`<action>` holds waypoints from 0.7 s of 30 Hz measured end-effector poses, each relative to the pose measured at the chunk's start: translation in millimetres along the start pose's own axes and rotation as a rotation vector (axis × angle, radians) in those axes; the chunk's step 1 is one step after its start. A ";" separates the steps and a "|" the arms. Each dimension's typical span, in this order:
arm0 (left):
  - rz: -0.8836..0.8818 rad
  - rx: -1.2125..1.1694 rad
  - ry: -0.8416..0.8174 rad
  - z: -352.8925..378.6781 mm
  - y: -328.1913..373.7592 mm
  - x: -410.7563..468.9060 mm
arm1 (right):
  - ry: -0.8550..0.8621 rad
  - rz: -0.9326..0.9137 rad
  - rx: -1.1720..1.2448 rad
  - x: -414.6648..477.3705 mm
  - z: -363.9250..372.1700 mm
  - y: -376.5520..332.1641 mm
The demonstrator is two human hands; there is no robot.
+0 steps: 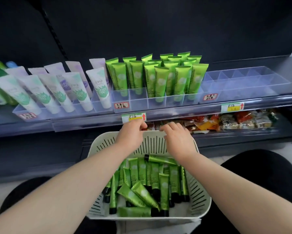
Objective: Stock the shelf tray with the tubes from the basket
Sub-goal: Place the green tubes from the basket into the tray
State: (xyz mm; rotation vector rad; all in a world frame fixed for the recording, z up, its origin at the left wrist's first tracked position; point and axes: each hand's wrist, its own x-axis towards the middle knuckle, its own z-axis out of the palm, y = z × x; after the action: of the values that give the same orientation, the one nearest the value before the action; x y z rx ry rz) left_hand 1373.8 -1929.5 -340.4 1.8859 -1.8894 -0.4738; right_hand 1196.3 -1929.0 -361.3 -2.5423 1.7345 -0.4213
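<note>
"Chamomile" lengthwise on upright green tubes (196, 78); red up-arrow on shelf-edge price tags (134, 117); handwritten tray labels (121, 105) illegible
</note>
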 end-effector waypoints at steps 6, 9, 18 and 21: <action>-0.139 0.033 -0.224 39.4 -44.4 -18.6 | -0.432 0.067 0.057 -22.6 50.2 8.9; -0.206 0.018 -0.278 52.8 -64.3 -24.8 | -0.650 0.096 0.069 -28.8 72.6 5.9; -0.307 0.068 -0.485 91.6 -102.7 -49.5 | -0.901 0.099 -0.113 -43.4 105.5 0.9; -0.319 0.069 -0.493 103.7 -105.0 -53.1 | -0.906 0.078 -0.179 -48.1 109.3 1.5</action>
State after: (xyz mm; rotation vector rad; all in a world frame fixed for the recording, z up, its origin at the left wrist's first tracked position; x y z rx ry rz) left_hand 1408.3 -1884.5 -486.6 2.2875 -1.9048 -1.0717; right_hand 1205.0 -1898.8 -476.5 -2.1639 1.4981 0.7996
